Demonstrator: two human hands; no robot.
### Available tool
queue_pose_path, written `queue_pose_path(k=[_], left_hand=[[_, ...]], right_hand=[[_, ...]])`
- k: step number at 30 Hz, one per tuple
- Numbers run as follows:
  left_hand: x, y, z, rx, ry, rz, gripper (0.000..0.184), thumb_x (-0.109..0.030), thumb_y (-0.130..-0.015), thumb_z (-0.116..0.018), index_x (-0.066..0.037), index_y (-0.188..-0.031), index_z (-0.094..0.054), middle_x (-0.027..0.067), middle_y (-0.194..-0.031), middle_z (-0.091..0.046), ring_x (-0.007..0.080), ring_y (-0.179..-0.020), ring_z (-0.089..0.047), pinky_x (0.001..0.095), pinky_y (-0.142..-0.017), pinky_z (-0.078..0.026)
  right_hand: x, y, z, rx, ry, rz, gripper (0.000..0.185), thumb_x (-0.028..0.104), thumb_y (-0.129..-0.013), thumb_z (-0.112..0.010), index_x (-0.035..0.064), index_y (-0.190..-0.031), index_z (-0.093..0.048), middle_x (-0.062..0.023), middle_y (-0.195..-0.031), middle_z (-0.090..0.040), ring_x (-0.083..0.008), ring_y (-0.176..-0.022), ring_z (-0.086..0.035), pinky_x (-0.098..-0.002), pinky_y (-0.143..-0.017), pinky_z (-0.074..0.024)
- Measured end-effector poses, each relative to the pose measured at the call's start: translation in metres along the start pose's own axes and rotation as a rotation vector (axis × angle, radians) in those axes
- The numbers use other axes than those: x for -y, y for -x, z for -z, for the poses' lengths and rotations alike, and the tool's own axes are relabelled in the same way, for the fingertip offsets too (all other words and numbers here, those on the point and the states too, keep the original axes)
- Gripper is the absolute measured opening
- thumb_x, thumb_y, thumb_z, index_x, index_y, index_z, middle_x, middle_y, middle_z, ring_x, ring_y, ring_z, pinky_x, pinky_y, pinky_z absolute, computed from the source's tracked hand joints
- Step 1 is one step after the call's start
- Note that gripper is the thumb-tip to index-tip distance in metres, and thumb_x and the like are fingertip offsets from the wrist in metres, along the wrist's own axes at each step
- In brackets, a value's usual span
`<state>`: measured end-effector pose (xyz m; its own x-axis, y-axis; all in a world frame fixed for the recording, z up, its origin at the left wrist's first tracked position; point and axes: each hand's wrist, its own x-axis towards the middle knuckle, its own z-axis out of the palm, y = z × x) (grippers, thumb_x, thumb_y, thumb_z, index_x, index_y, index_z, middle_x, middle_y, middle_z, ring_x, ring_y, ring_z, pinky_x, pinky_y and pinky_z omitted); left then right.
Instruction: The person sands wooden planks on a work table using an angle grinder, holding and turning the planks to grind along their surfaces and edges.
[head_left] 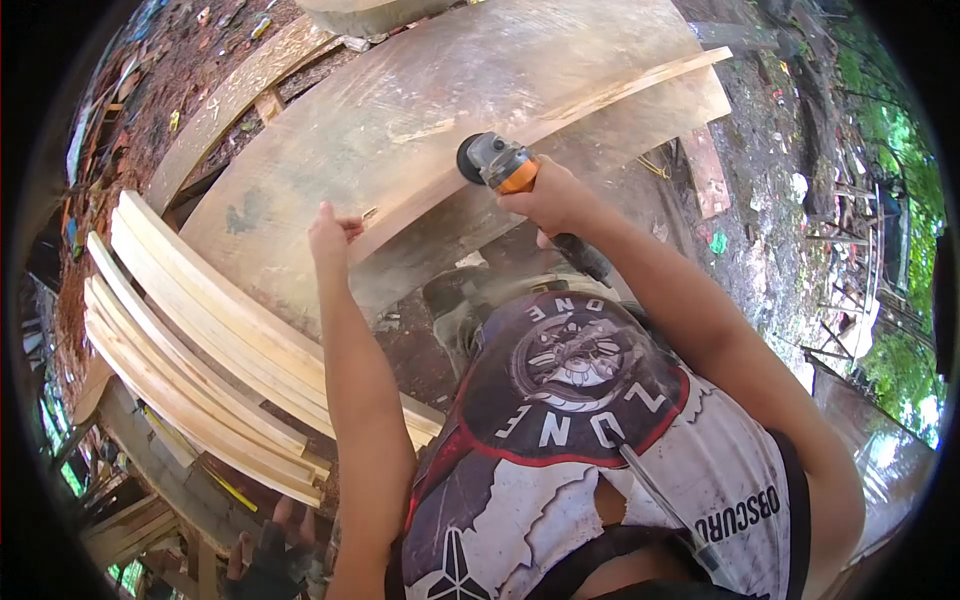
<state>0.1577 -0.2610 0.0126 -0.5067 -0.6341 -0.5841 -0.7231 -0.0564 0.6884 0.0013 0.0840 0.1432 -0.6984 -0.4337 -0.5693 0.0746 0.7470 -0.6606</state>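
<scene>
My right hand (555,200) is wrapped around the body of an angle grinder (505,165), orange and grey with a dark round disc at its front. The disc sits at the edge of a long wooden strip (430,200), which lies across a broad, dust-covered board (330,150). At the strip's near left end is my left hand (335,238), its fingers curled around that end. Part of the left fingers' grip is hidden behind the wood.
Several pale curved wooden strips (190,270) lie stacked at the left. A curved plank (230,100) rests beyond the board. Bare soil with scraps (760,150) extends to the right. Someone's foot (290,525) shows at lower left.
</scene>
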Motion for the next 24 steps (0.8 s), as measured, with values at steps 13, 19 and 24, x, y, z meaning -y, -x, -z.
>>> queue_pose_path(k=[13, 19, 24], left_hand=[[0.026, 0.020, 0.025, 0.118, 0.352, -0.041, 0.078, -0.054, -0.105, -0.026, 0.009, -0.103, -0.072, 0.0185, -0.099, -0.075, 0.0264, -0.089, -0.069, 0.0386, -0.087, -0.052], [0.021, 0.016, -0.003, -0.082, 0.050, -0.040, 0.073, -0.051, -0.104, -0.031, 0.007, -0.096, -0.074, 0.0216, -0.092, -0.074, 0.0310, -0.084, -0.069, 0.0443, -0.084, -0.052], [-0.034, 0.058, -0.064, -0.397, -0.711, -0.246, 0.059, -0.040, -0.100, -0.037, 0.003, -0.090, -0.075, 0.0240, -0.091, -0.072, 0.0416, -0.086, -0.068, 0.0523, -0.082, -0.051]], right_hand=[[0.065, 0.023, -0.065, 0.155, 0.189, 0.171, 0.060, 0.034, -0.073, -0.082, -0.0018, -0.115, -0.058, -0.0248, -0.105, -0.070, -0.0399, -0.101, -0.068, -0.0444, -0.088, -0.0541], [0.028, 0.017, -0.017, 0.101, 0.170, 0.067, 0.062, 0.035, -0.072, -0.082, -0.0017, -0.116, -0.057, -0.0263, -0.107, -0.069, -0.0403, -0.103, -0.068, -0.0453, -0.090, -0.0536], [-0.008, 0.009, 0.053, 0.005, 0.128, -0.065, 0.055, 0.034, -0.073, -0.080, 0.0018, -0.115, -0.064, -0.0227, -0.103, -0.072, -0.0386, -0.097, -0.070, -0.0438, -0.086, -0.0546]])
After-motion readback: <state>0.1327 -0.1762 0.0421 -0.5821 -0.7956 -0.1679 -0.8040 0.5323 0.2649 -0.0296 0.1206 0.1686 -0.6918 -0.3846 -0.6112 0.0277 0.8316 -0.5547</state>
